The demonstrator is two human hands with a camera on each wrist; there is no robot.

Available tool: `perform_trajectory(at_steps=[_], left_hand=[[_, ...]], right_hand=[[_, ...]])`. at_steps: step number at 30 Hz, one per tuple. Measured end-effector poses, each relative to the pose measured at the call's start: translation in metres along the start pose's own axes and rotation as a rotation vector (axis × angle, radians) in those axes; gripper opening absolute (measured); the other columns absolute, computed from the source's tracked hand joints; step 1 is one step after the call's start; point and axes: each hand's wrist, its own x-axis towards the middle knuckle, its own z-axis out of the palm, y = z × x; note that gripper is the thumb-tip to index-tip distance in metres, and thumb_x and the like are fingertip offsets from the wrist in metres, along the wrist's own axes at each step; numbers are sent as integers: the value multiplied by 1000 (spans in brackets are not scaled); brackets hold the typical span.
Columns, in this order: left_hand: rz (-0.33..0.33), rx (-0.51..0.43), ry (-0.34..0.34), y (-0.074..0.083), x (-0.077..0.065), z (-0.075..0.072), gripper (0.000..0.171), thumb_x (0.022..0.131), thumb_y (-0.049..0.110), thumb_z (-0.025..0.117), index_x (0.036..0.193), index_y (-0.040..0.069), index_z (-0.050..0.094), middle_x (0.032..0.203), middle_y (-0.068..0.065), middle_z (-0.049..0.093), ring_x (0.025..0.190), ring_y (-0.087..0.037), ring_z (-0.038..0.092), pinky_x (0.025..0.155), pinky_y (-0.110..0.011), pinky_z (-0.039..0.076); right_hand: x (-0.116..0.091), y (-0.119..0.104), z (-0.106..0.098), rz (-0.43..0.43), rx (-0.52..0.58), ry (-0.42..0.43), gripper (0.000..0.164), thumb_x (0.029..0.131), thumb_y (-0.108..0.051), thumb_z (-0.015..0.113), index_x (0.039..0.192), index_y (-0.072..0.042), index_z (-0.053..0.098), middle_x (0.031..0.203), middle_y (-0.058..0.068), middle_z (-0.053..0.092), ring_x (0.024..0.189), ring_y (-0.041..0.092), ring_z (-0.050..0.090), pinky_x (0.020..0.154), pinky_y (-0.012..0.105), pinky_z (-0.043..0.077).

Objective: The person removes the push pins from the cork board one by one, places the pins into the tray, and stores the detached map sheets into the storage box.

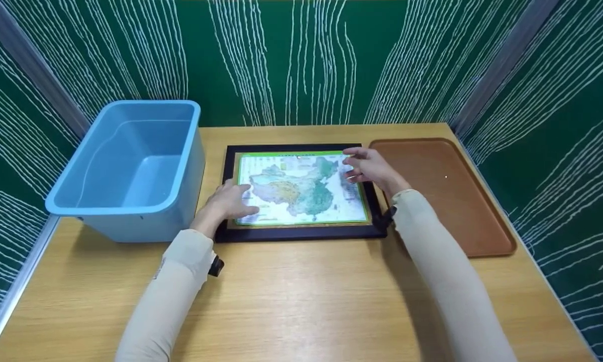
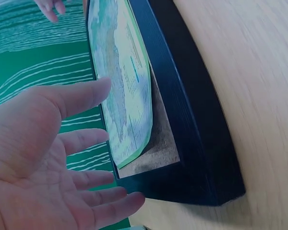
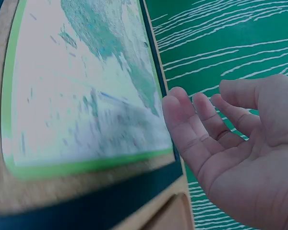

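Note:
A map [image 1: 294, 193] with a green border lies on a brown, cork-like backing [image 3: 101, 184] inside a black rectangular frame [image 1: 301, 233]. The frame is flat on the table. At the map's left side is my left hand [image 1: 227, 201], its fingers spread and nothing held in them. In the left wrist view its fingertips lie close to the frame's edge; whether they touch cannot be told. My right hand [image 1: 374, 168] hovers by the map's upper right part, fingers loosely bent, palm free of any object. The right forearm hides part of the frame's lower right corner.
A deep blue plastic bin [image 1: 115, 210] stands on the left of the wooden table [image 1: 301, 301]. To the right lies a brown tray [image 1: 447, 201], partly covered by the right arm. Green walls [image 1: 382, 75] with white lines close off the back and sides.

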Motion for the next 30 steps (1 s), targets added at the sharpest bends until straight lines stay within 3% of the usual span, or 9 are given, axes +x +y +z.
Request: perform_trajectory(at_steps=[5, 8, 17, 24, 30], left_hand=[[27, 8, -36, 0, 1, 5, 72, 97, 40, 64, 157, 8, 38, 165, -26, 18, 153, -44, 6, 120, -60, 14], [32, 14, -43, 0, 0, 7, 70, 99, 40, 60, 157, 8, 38, 165, -26, 16, 153, -43, 4, 121, -59, 11], [10, 52, -77, -1, 1, 11, 70, 99, 42, 60, 158, 11, 38, 164, -29, 14, 151, -48, 5, 120, -61, 10], [15, 103, -92, 1, 0, 9, 71, 98, 41, 63, 157, 10, 38, 163, -27, 20, 151, -48, 7, 120, -60, 10], [15, 146, -91, 4, 1, 10, 72, 97, 42, 64, 157, 9, 40, 161, -30, 23, 149, -50, 13, 119, -61, 16]], right_hand=[[7, 7, 16, 15, 92, -30, 49, 106, -15, 54, 151, -1, 42, 143, 26, 47, 103, 38, 67, 92, 47, 56], [10, 7, 24, 13, 103, -14, 46, 106, -17, 54, 149, -4, 46, 141, 24, 50, 96, 32, 69, 89, 46, 57], [22, 0, 48, 23, 53, -11, 43, 107, -23, 54, 146, -7, 51, 137, 20, 55, 92, 30, 71, 80, 39, 60], [30, -8, 61, -24, 36, -35, 41, 107, -22, 53, 145, -4, 52, 135, 24, 54, 87, 30, 71, 77, 39, 60], [42, -8, 67, -19, 12, -43, 41, 108, -23, 52, 145, -6, 52, 135, 22, 54, 85, 28, 70, 78, 39, 60]])
